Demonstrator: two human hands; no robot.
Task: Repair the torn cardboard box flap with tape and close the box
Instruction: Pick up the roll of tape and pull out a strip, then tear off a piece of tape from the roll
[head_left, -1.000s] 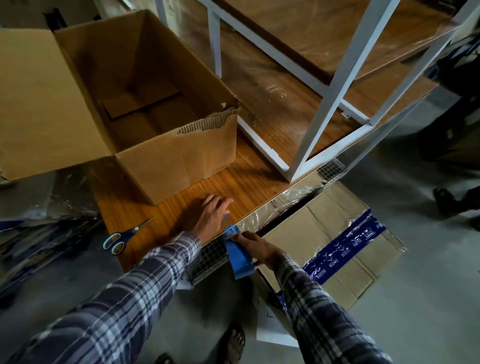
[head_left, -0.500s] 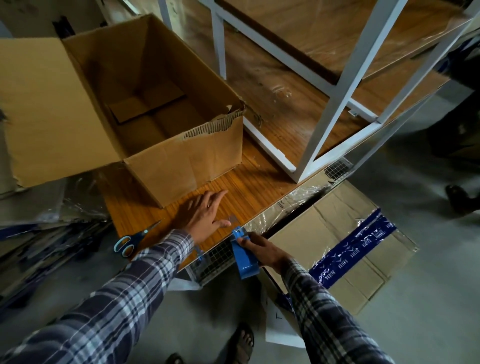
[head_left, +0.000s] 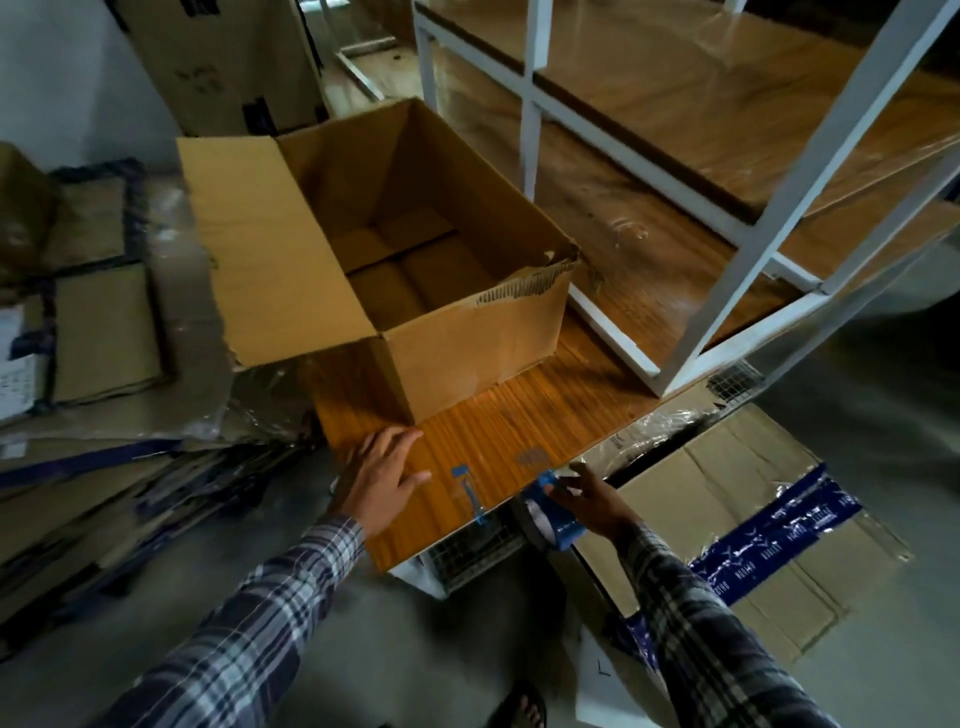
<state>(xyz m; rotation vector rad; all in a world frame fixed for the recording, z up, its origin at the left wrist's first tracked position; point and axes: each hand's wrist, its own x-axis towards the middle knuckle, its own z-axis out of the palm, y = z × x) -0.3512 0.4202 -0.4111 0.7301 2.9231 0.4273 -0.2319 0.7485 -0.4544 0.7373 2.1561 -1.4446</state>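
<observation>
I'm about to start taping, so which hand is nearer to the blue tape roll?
Right. The right hand is on the blue tape roll at the board's edge; the left hand lies flat on the board, off to its left.

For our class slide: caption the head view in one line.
Left hand flat on wooden board, right hand holding blue tape, open torn box behind.

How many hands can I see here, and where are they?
2. The left hand lies flat and open on the wooden board, in front of the open cardboard box. The right hand is at the board's near edge, holding a blue tape roll.
</observation>
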